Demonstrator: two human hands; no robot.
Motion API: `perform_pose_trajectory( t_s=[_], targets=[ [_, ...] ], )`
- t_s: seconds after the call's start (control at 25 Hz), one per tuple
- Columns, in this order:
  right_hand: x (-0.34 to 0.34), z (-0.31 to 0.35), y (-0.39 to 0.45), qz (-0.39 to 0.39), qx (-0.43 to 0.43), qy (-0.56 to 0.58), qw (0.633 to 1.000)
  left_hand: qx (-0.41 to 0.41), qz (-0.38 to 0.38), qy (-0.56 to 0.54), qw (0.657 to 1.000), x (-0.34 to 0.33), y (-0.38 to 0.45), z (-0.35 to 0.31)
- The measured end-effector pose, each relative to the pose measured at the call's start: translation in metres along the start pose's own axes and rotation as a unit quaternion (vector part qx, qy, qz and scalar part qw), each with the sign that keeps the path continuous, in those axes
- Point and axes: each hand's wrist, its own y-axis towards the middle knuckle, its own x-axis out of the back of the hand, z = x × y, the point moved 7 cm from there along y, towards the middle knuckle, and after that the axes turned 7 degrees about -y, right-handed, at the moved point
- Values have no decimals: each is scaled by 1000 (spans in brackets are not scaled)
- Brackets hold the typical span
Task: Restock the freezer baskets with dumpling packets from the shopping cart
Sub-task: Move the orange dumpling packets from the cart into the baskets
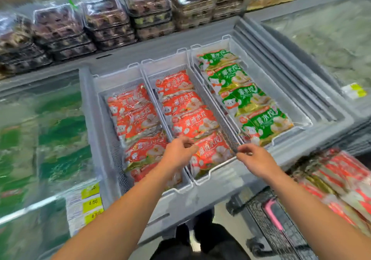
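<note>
1. Head view, so here's what I've got: the nearest red dumpling packet [210, 153] lies flat at the front of the middle basket [215, 176], its long side running across the basket, print facing up.
2. My left hand [177, 152] is at its left edge and my right hand [255, 157] at its right edge. Fingers on both are curled in at the packet's corners, looks like a pinch, but it's blurry and I can't tell for sure.
3. More red packets sit in a row behind it, and the left basket [176, 189] has red ones too.
4. The right basket [301, 117] holds green packets [267, 125].
5. The shopping cart [281, 225] is at lower right with a pile of red packets [337, 179] on it.
6. Stacked clear boxes [104, 21] line the ledge behind the freezer [216, 197].
</note>
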Motion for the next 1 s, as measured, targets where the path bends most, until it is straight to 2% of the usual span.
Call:
perform_pose_trajectory(
  t_s=[0.28, 0.52, 0.68, 0.8, 1.0],
  targets=[
    [32, -128, -90, -66, -120, 35, 990, -60, 127, 23, 990, -119, -33, -35],
    [54, -270, -181, -132, -260, 139, 946, -78, 245, 98, 962, -266, -63, -64],
    [54, -358, -214, -129, -313, 191, 922, -78, 274, 146, 947, -353, -82, -82],
    [53, -398, -223, -131, -333, 224, 907, -75, 273, 186, 941, -401, -84, -84],
    [50, -440, -219, -119, -341, 203, 910, -57, 303, 246, 919, -466, -82, -66]
  ],
)
